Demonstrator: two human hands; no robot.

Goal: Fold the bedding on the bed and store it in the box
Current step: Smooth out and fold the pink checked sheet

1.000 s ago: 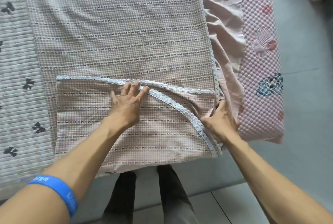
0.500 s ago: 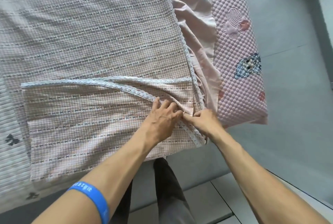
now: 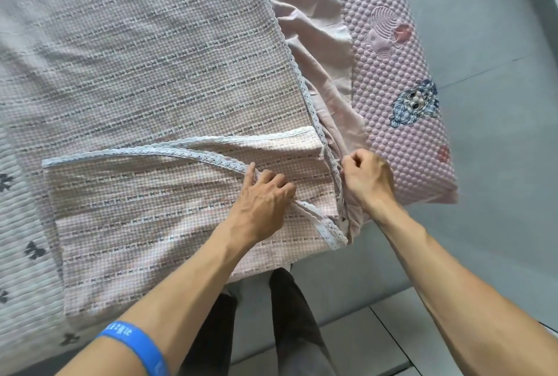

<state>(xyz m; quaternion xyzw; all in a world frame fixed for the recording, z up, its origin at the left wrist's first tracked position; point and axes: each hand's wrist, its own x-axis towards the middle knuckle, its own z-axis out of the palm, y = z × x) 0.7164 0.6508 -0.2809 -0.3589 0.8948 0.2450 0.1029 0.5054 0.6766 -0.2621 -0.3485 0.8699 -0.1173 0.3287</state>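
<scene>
Taking the folded checked blanket (image 3: 157,121) as the landmark: its broad far surface lies flat and bare; its near right corner is crowded by the left hand (image 3: 259,203) and right hand (image 3: 367,179); right of it, a rumpled pink sheet (image 3: 317,43) and quilted pad (image 3: 401,146) lie; beyond those, open floor (image 3: 498,164).

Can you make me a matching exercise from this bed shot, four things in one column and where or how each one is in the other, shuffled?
Things:
1. left hand
2. right hand
3. blue wristband
4. cartoon figure

Places or states:
A. printed on the pink bubble-textured mattress pad, to the right
B. fingers curled on the checked blanket, at its diagonal lace edge
C. around the left forearm, at the bottom of the frame
D. pinching fabric at the blanket's right edge

Pairs: 1-B, 2-D, 3-C, 4-A
</scene>
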